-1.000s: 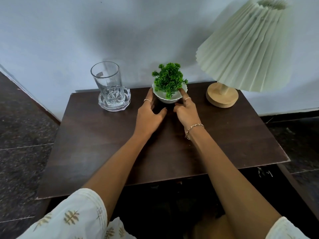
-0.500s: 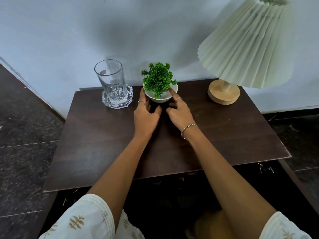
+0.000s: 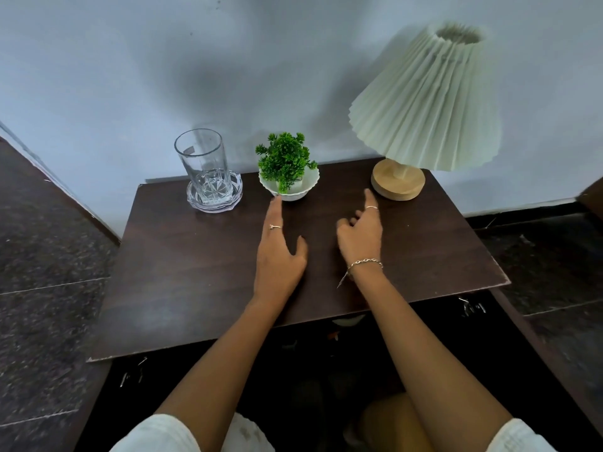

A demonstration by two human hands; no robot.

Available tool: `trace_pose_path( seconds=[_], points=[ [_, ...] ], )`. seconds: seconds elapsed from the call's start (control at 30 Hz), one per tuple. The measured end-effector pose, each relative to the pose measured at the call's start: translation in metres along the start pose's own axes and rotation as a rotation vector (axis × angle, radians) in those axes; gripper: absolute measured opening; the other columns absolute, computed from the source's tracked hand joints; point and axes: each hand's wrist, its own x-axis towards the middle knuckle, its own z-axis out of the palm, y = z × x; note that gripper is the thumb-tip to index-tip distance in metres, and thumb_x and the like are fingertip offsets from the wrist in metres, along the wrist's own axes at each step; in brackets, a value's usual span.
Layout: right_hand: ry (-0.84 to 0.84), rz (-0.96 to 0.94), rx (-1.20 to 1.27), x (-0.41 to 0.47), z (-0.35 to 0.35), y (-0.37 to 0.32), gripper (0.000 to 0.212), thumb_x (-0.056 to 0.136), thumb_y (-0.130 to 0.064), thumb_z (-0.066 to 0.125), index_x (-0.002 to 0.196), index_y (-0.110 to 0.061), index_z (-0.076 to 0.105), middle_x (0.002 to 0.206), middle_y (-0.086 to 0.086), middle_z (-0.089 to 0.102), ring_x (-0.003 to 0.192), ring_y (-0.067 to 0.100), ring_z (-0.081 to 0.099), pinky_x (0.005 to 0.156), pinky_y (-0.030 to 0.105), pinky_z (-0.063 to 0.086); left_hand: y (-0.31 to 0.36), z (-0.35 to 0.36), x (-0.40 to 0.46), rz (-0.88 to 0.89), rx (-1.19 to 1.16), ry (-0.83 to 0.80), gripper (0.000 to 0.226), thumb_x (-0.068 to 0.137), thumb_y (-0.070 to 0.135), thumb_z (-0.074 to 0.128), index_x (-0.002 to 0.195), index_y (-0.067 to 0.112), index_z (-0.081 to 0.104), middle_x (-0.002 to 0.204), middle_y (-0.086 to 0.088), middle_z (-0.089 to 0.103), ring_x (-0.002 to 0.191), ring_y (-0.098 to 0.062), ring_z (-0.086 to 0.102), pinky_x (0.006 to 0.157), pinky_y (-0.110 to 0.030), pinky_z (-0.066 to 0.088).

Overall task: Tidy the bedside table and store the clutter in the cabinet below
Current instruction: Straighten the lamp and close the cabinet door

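A small green plant in a white scalloped bowl (image 3: pixel 289 187) stands at the back middle of the dark wooden bedside table (image 3: pixel 202 275). My left hand (image 3: pixel 279 252) lies flat over the table, its index fingertip at the bowl's front left rim, holding nothing. My right hand (image 3: pixel 360 236) hovers to the right of the bowl, apart from it, fingers loosely spread and empty. A clear glass (image 3: pixel 205 168) stands on a glass coaster (image 3: pixel 215 195) at the back left.
A lamp with a pleated cream shade (image 3: pixel 427 102) and round wooden base (image 3: pixel 398 179) stands at the back right. The pale wall rises right behind the table. Below the table's front edge the cabinet interior (image 3: pixel 326 353) is dark. Dark stone floor lies on both sides.
Both hands slid the plant bowl leftward toward the glass, then let go. My right hand has moved away to the right; my left fingertip stays at the bowl's rim.
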Motion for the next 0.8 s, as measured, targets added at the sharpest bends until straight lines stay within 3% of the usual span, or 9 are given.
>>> trace_pose_path(
  seconds=[0.1,0.17,0.27,0.47,0.63,0.8],
  points=[
    [0.161,-0.001,-0.057,0.016,-0.029,0.007,0.071,0.078,0.002,0.057,0.144,-0.013,0.031,0.142,0.014,0.039,0.127,0.027,0.047,0.108,0.042,0.04,0.003,0.009,0.001,0.205,0.137,-0.167,0.081,0.085,0.017,0.06,0.15,0.027,0.013,0.158,0.006,0.017,0.144,-0.006,0.019,0.115,-0.017,0.017],
    [0.244,-0.016,-0.078,0.027,-0.047,0.012,0.068,0.078,0.003,0.058,0.141,-0.009,0.034,0.143,0.013,0.035,0.128,0.028,0.045,0.108,0.043,0.039,0.007,0.02,0.004,0.252,0.216,-0.267,0.079,0.087,0.025,0.058,0.15,0.028,0.01,0.159,0.006,0.013,0.145,-0.008,0.015,0.118,-0.029,0.019],
    [0.309,-0.051,-0.124,0.044,-0.063,0.022,0.065,0.079,0.001,0.062,0.138,-0.007,0.036,0.143,0.012,0.032,0.125,0.029,0.047,0.107,0.043,0.04,0.014,0.043,0.011,0.273,0.285,-0.306,0.073,0.09,0.034,0.054,0.15,0.032,0.012,0.159,0.006,0.011,0.145,-0.013,0.017,0.118,-0.032,0.017],
    [0.125,-0.068,-0.26,0.077,-0.079,0.026,0.074,0.079,-0.013,0.071,0.142,-0.009,0.033,0.151,0.009,0.03,0.14,0.025,0.031,0.115,0.039,0.029,0.029,0.093,0.037,0.271,0.461,-0.348,0.07,0.092,0.046,0.045,0.15,0.032,0.008,0.16,0.002,0.007,0.147,-0.016,0.01,0.118,-0.039,0.012],
    [0.074,-0.008,-0.208,0.097,-0.08,0.022,0.08,0.072,-0.025,0.078,0.139,-0.01,0.038,0.142,0.008,0.045,0.132,0.024,0.043,0.111,0.04,0.036,0.034,0.116,0.058,0.282,0.562,-0.357,0.07,0.092,0.05,0.04,0.15,0.032,0.005,0.16,-0.002,0.004,0.147,-0.018,0.009,0.118,-0.042,0.011],
    [0.078,-0.04,-0.259,0.101,-0.079,0.021,0.067,0.073,-0.028,0.076,0.132,-0.013,0.049,0.139,0.005,0.049,0.128,0.022,0.044,0.109,0.036,0.037,0.034,0.128,0.069,0.289,0.607,-0.365,0.068,0.093,0.049,0.038,0.151,0.028,0.008,0.159,0.002,0.014,0.147,-0.016,0.01,0.117,-0.043,0.009]
  ],
)
